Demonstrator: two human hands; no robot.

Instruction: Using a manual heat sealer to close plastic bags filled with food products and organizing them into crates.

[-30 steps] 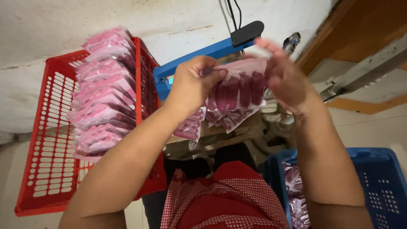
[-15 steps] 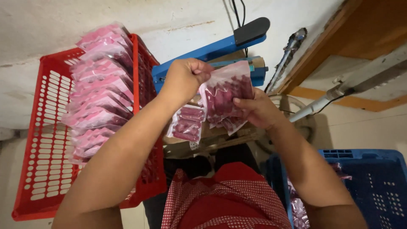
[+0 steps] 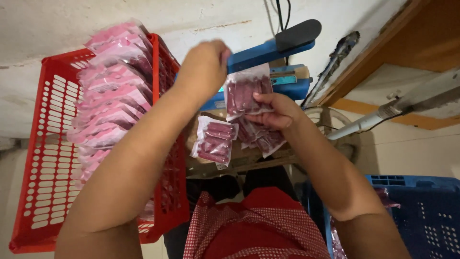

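Note:
My left hand (image 3: 203,67) and my right hand (image 3: 275,109) both grip one clear plastic packet of dark red sausages (image 3: 245,92), held upright in front of a blue heat sealer (image 3: 275,50). The left hand pinches the packet's top left corner; the right holds its lower right edge. Below the hands, a few more sausage packets (image 3: 215,141) lie on a small wooden stand (image 3: 239,160).
A red plastic crate (image 3: 40,158) on the left holds a stack of several pink sausage packets (image 3: 108,91). A blue crate (image 3: 421,216) with packets sits at the lower right. A metal pole (image 3: 407,108) and a wooden door frame (image 3: 383,57) are on the right.
Both hands moved down and left with the packet, bringing it closer to the blue sealer. The right hand shifted from the packet's upper right side to its lower edge.

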